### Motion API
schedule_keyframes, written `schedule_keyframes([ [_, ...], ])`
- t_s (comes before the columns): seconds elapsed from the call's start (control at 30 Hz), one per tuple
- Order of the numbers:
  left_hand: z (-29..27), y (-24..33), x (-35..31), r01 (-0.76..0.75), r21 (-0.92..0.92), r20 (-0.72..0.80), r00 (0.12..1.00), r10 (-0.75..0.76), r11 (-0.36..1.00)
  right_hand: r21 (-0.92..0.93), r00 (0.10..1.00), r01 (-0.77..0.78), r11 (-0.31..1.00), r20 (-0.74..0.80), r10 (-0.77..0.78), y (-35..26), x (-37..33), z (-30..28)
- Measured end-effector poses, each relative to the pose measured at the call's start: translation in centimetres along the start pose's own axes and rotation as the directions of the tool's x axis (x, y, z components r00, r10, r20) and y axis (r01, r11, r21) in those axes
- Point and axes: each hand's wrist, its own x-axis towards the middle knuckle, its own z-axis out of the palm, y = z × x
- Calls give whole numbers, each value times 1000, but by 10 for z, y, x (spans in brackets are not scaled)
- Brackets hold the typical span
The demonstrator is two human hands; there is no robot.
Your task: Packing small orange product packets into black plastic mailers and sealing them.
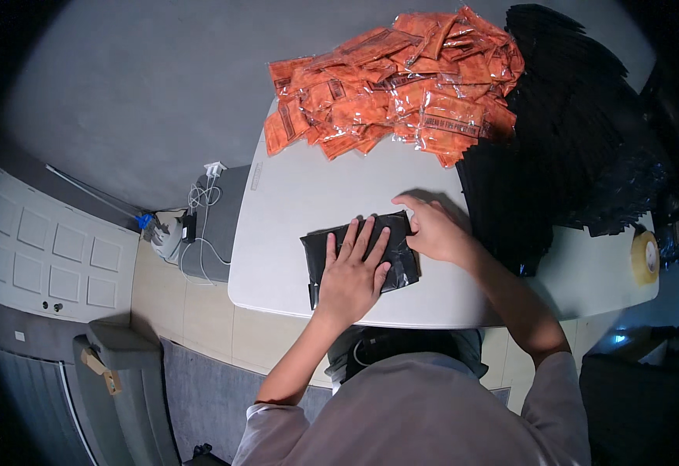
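A flat black plastic pouch (402,268) lies near the front edge of the white table (316,182), its surface creased and shiny. Across its middle my left hand (349,268) rests flat with the fingers spread, pressing on it. My right hand (436,231) is at the pouch's right edge. Its index finger sticks out past the upper right corner, while the other fingers are curled in against the edge. Part of those curled fingers is hidden. Beyond my right hand spreads a large fanned heap of black plastic bags (565,132).
At the table's far side is a pile of orange items in clear wrappers (402,85). A roll of clear tape (645,258) stands at the right edge. To the left are a grey bench (227,221) with white cables, a white door (56,248) and a grey sofa (130,388).
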Motion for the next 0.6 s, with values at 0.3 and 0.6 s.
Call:
schedule_keyframes([
  [0.3, 1, -2, 0, 132, -119, 4, 991, -132, 984, -248, 951, 186, 951, -198, -238, -64, -25, -9],
  [0.6, 16, -11, -3, 193, -77, -11, 981, -195, 978, -300, 877, 479, 825, 207, -433, -41, -20, 49],
])
